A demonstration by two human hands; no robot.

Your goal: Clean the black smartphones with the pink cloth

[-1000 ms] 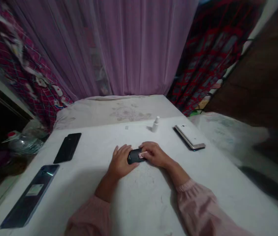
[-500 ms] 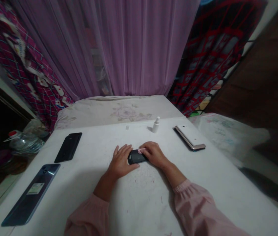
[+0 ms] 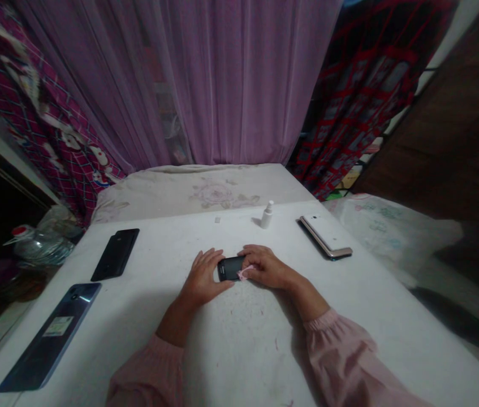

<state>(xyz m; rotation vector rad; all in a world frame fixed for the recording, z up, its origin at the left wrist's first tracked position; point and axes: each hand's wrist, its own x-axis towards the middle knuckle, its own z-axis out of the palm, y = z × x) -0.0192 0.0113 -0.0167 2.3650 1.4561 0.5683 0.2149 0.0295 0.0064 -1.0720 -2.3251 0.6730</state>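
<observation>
A small dark phone [image 3: 229, 267] lies screen up on the white table cover, in the middle of the view. Its left end is gripped by my left hand [image 3: 199, 281], with the fingers along the far edge and the thumb at the near edge. My right hand [image 3: 270, 269] pinches a small pink cloth [image 3: 245, 273] against the near edge of the phone, towards its right end. That right end is hidden under my right hand.
A white spray bottle [image 3: 267, 216] stands beyond my hands. Stacked phones [image 3: 326, 234] lie to the right. Black phones [image 3: 116, 253] and a large blue phone [image 3: 52, 336] are on the left. Small pink shreds [image 3: 276, 343] dot the table cover [image 3: 239, 362].
My right hand has drawn the pink cloth across the phone from its far edge to its near edge. The left hand still grips the phone's left end.
</observation>
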